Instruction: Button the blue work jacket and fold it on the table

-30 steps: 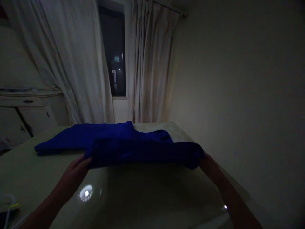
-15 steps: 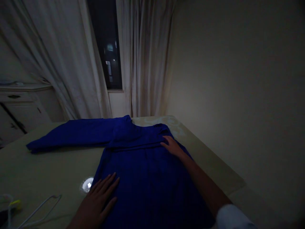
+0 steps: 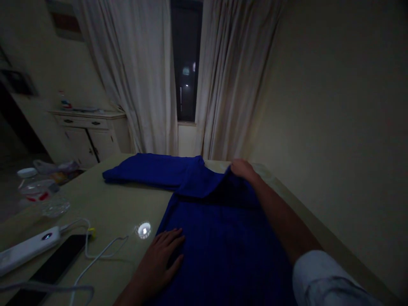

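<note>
A dark blue long-sleeved garment (image 3: 219, 246) lies spread on the table, one sleeve (image 3: 146, 171) stretched out to the left. At its far right part, my right hand (image 3: 242, 169) is closed on the cloth and lifts a fold of it. The fingertips of that hand are partly hidden. My left hand (image 3: 162, 257) rests flat on the garment's near left edge, fingers stretched out.
On the table (image 3: 127, 208) at left lie a white power bank (image 3: 30, 250), a black phone (image 3: 52, 267) and a white cable (image 3: 102, 254). A clear plastic bottle (image 3: 41, 193) stands behind them. A wall (image 3: 344, 127) runs along the right, curtains (image 3: 143, 76) at the back.
My right hand has gone from lying on the cloth to gripping and raising it. The left hand stays flat on the garment. The view has turned left, bringing in the bottle and power bank.
</note>
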`<state>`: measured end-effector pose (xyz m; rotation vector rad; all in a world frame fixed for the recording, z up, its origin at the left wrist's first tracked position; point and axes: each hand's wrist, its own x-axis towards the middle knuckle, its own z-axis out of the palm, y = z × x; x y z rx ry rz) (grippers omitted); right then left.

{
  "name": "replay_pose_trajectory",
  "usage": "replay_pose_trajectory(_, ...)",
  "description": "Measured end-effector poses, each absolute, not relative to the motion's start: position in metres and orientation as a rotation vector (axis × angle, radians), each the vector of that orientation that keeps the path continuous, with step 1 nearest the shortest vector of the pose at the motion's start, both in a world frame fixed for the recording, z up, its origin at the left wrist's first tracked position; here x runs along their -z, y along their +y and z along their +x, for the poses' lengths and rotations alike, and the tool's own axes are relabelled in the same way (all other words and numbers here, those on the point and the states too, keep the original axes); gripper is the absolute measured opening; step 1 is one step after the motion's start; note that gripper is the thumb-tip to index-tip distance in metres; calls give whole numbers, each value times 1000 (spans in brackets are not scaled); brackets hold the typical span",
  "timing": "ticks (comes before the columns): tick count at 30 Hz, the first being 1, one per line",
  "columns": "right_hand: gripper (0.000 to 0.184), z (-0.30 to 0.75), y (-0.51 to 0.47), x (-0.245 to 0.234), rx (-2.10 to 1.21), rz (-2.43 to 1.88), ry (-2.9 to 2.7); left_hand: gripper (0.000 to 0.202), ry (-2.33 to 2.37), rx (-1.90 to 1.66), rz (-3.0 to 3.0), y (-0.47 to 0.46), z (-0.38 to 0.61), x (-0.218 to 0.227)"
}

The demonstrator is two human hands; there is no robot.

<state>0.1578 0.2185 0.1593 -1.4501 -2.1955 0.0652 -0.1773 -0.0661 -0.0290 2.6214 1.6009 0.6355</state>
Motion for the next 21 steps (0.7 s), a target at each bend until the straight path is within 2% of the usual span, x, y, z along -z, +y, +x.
replay_pose_trajectory(3,38,97,251,-197,-223,-1196,-2127,48,1604,-616,2634,-70,-179,27)
replay_pose_trajectory(5,46,60,260,-193,-545,-819,-1977,49,1603,-596,2636,-71,-179,26)
replay_pose_trajectory(7,52,35,251,-161,-746,-674,-1935,49,1601,-596,2625,-71,-180,25)
replay_pose_trajectory(8,55,29,242,-137,-756,-744,-2007,49,1600,-603,2618,-71,-180,25)
replay_pose_trajectory(11,64,32,203,-59,-544,-1111,-2380,47,1611,-630,2596,-69,-179,25)
replay_pose_trajectory(14,27,49,178,-16,-373,-1297,-2364,46,1607,-667,2612,-67,-179,28)
replay_pose_trajectory(15,21,57,176,-15,-356,-1309,-2325,47,1598,-684,2631,-67,-180,29)
replay_pose_trajectory(17,24,84,181,-32,-324,-1317,-2209,48,1584,-718,2674,-67,-181,33)
replay_pose_trajectory(19,25,129,190,-64,-247,-1333,-1892,50,1581,-745,2714,-66,-182,37)
replay_pose_trajectory(20,22,158,193,-82,-192,-1302,-1494,51,1584,-754,2729,-66,-182,39)
replay_pose_trajectory(21,26,190,193,-99,-117,-1317,-1340,51,1586,-759,2741,-66,-182,41)
